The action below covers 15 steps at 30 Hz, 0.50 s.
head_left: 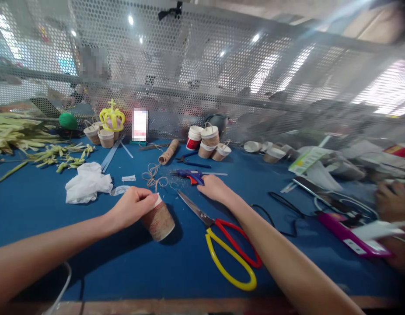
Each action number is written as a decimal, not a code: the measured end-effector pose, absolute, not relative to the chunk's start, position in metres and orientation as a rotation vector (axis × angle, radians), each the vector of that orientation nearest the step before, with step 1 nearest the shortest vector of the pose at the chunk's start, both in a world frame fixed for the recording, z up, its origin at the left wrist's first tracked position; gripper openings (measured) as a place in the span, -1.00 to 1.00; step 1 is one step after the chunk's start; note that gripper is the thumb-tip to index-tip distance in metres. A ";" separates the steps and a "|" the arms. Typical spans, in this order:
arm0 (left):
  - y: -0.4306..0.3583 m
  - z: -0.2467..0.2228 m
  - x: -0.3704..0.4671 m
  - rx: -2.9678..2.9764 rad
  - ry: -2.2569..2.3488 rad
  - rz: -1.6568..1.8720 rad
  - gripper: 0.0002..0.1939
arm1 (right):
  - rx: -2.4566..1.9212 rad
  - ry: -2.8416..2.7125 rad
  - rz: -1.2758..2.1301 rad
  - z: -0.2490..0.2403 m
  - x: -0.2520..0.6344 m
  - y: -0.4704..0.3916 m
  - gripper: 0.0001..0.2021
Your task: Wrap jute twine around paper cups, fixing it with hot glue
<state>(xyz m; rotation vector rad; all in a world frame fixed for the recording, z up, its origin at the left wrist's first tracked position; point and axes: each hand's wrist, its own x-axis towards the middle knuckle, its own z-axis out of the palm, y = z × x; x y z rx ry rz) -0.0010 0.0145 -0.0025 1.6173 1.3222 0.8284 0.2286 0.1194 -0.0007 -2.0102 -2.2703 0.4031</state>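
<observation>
Now the hands (133, 208) (213, 187) hold a cup (160, 222) and a blue glue gun (195, 175).

Close above, the head camera faces forward and down over a flat blue tabletop (123, 271) toward grey perforated sheeting (202, 65), apparently metal.

Scissors (207, 220) on blue table (176, 273)

Small paper cup (159, 219), brown-wrapped with reddish lines, pale at both ends; tilted, lower end toward near edge of blue worktop (123, 271). Loose tan twine (152, 177) curled just beyond cup, toward far edge, strand running down to cup's upper end. Hot-glue gun (195, 175): blue body, red trigger, clear glue stick out of back; nozzle pointing left, farther from near edge than cup.
</observation>
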 end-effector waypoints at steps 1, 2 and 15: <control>0.016 -0.002 -0.001 1.628 1.322 0.836 -0.66 | -2.018 -2.258 0.433 -0.004 0.229 0.122 -0.73; 0.018 -0.002 -0.002 1.636 1.317 0.843 -0.66 | -2.016 -2.238 0.462 -0.005 0.230 0.124 -0.72; 0.016 -0.004 -0.001 1.725 1.349 0.957 -0.64 | -1.501 -1.804 1.051 0.035 0.229 0.072 -0.81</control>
